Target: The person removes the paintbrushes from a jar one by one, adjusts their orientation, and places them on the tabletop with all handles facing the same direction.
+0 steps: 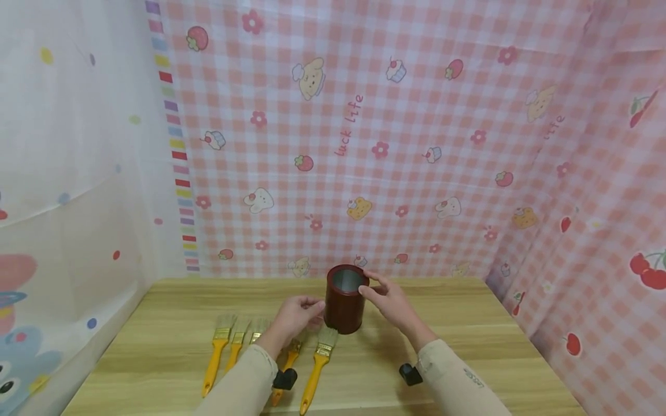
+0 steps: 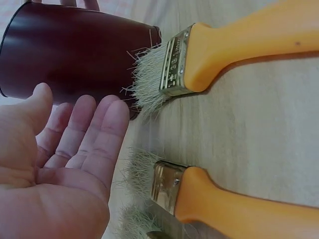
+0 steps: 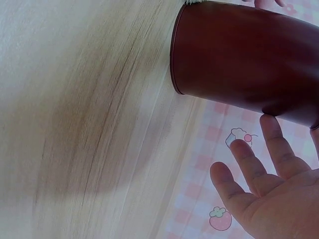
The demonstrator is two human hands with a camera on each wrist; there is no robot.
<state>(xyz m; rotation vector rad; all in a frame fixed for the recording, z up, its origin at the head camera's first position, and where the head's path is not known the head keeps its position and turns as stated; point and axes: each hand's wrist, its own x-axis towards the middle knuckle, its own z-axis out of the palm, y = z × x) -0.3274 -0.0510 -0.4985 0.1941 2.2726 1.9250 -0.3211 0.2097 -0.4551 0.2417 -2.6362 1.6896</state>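
A dark red cylindrical container (image 1: 344,309), open at the top, stands upright on the table. To its left is my left hand (image 1: 298,316), its extended fingers close to the wall; the left wrist view shows the palm (image 2: 60,199) with nothing in it. On the other side, my right hand (image 1: 391,300) touches the rim with thumb and index finger, while the other fingers (image 3: 251,167) spread loosely beside the wall. A paintbrush (image 1: 318,367) with a yellow handle lies in front, its bristles (image 2: 149,74) near the container's base.
Several more yellow-handled brushes lie left of it, including one at the far left (image 1: 214,358) and one (image 1: 287,370) partly hidden by my left wrist. The wooden table (image 1: 458,323) ends at a pink checked cloth (image 1: 416,231) behind and to the right.
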